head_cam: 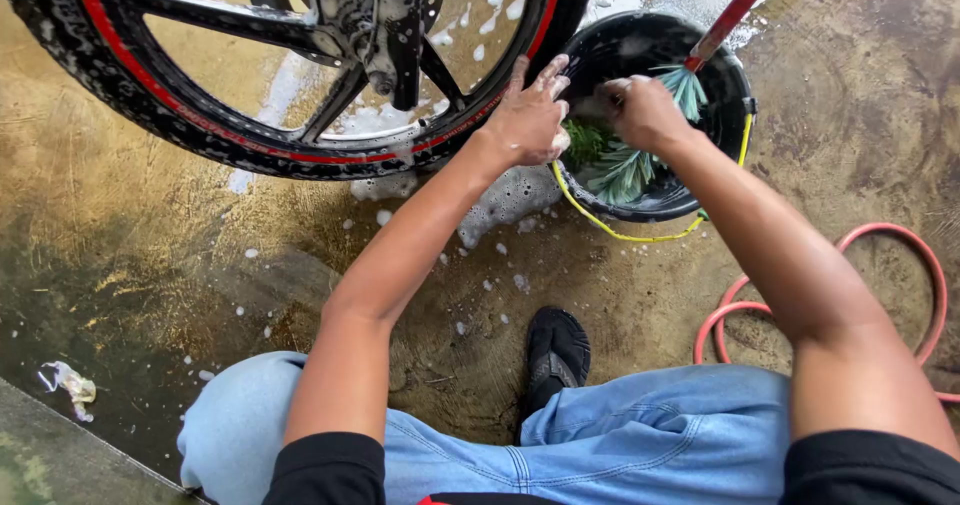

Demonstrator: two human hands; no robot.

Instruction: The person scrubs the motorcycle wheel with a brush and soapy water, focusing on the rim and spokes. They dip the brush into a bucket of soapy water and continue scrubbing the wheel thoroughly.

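Hands over black bucket beside soapy wheel. Left hand spread, fingers loose on the rim, grasping nothing. Right hand clenched on the green brush bristles inside the bucket. Risk: weight on the rim tips the bucket; wet suds on the floor near the black sandal invite a slip.

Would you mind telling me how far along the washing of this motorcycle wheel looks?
Done: the wheel is already lathered, with suds on tyre, spokes and the wet floor. In hand: both hands work at the black bucket; the left hand is at its rim and the right hand is inside, by the green brush with the red handle. Left: the foam is not rinsed off; the red hose lies unused.
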